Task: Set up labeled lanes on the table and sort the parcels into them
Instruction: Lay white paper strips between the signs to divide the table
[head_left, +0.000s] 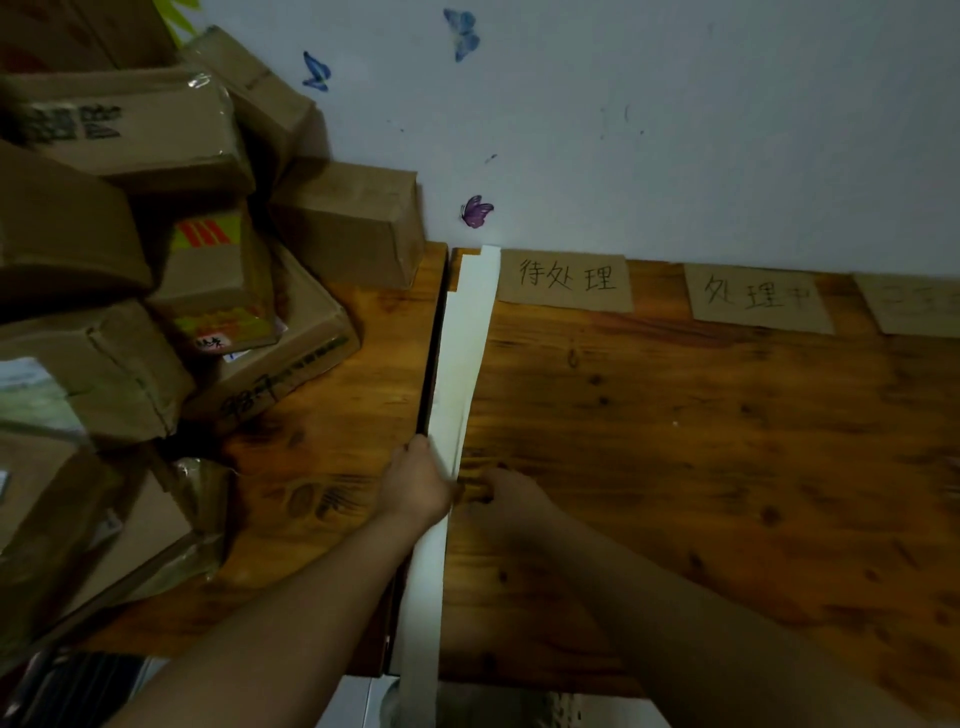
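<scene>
The strip (467, 338) runs lengthwise from the wall (675, 130) toward me, my left hand (415, 483) on its left edge, right hand (501, 491) curled at its right edge; whether either pinches it I cannot tell.

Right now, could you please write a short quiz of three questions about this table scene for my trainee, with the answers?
1. True or false: the parcels are already sorted into lanes under the cardboard labels.
2. The white paper strip runs: A) along the wall; B) from the wall toward the near edge, beside the gap between the two tabletops; C) across the labels.
3. Fill in: ___ cardboard labels lie on the table by the wall.

Key: 1 false, they are piled at the left; 2 B; 3 three, and the writing on the rightmost one is too blurred to read.
</scene>
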